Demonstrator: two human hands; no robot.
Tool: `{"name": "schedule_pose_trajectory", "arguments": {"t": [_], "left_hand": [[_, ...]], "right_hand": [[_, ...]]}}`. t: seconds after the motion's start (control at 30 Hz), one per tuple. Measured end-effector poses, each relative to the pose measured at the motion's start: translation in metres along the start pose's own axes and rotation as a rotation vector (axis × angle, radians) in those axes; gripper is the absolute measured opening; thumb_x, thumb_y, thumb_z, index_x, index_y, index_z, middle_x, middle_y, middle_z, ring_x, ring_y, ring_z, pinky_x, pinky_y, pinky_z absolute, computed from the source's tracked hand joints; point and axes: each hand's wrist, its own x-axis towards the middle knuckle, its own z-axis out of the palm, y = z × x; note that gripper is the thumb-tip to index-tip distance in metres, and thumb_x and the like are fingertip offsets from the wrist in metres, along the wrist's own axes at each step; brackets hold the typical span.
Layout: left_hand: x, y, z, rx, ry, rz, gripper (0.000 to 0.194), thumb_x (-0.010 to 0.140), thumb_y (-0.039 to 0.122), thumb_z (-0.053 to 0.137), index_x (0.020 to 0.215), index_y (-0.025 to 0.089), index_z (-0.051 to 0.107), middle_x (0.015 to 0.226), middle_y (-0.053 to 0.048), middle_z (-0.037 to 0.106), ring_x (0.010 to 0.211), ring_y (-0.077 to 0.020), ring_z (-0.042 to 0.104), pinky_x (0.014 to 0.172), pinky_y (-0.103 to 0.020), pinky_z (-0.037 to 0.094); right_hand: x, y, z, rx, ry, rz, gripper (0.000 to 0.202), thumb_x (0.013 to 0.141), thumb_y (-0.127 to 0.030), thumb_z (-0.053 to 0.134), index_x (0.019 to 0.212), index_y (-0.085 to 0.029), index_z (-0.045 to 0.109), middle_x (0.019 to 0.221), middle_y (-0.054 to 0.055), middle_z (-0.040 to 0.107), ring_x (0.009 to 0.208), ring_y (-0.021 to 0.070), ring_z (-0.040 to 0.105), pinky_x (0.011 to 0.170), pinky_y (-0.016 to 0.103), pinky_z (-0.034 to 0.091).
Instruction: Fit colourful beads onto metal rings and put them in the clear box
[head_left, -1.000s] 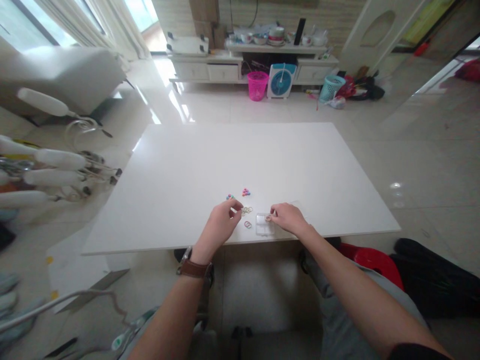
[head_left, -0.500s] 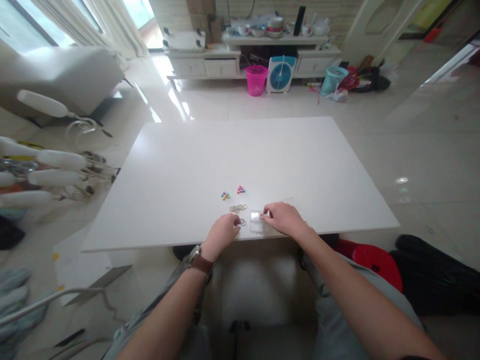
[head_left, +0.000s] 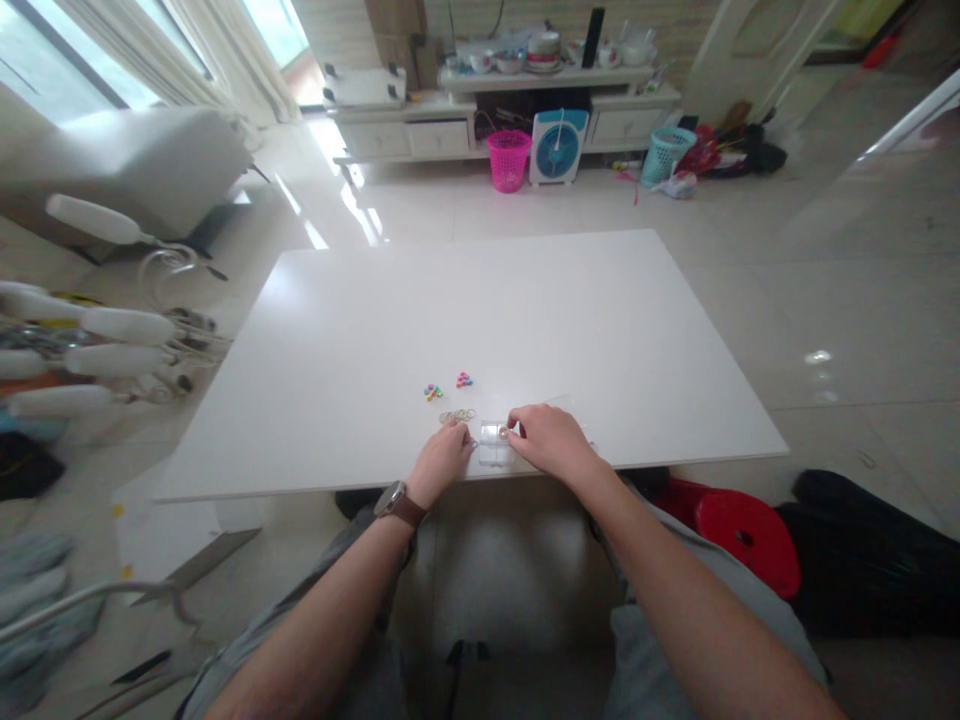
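Observation:
At the table's near edge lies a small clear plastic box [head_left: 493, 456] with compartments. The thumb and finger of my right hand [head_left: 553, 440] pinch a small pale ring [head_left: 504, 434] over the box's upper right part. Just left of the box is my left hand [head_left: 442, 458], wearing a brown-strapped watch. Its fingers are closed beside a thin metal ring; whether they grip it is hidden. A row of metal rings [head_left: 459, 415] lies above this hand. Beyond are green-yellow-blue beads [head_left: 433, 393] and pink-purple beads [head_left: 464, 380] in two small piles.
All this lies on a white table [head_left: 465, 310]. A red stool [head_left: 750, 540] stands below its right side. White-armed stands [head_left: 127, 325] are to the left. Across the floor are a pink basket [head_left: 508, 162], a blue fan [head_left: 558, 148] and a light-blue basket [head_left: 667, 155].
The view has shifted, so the table items appear farther left. My left hand has moved slightly right over the loose ring beside the box. My right hand keeps its pinch at the box.

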Motion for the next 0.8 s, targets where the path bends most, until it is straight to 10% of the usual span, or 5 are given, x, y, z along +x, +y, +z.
{"name": "schedule_pose_trajectory", "arguments": {"t": [0.8], "left_hand": [[0.0005, 0.0048, -0.008, -0.085, -0.011, 0.071, 0.018, 0.078, 0.008, 0.054, 0.091, 0.019, 0.061, 0.091, -0.006, 0.062, 0.083, -0.0197, 0.059, 0.077, -0.032, 0.047]], "right_hand": [[-0.0084, 0.0016, -0.009, -0.001, -0.044, 0.016, 0.029, 0.095, -0.037, 0.048, 0.102, -0.023, 0.073, 0.099, 0.008, 0.074, 0.091, 0.0216, 0.067, 0.075, 0.028, 0.044]]}}
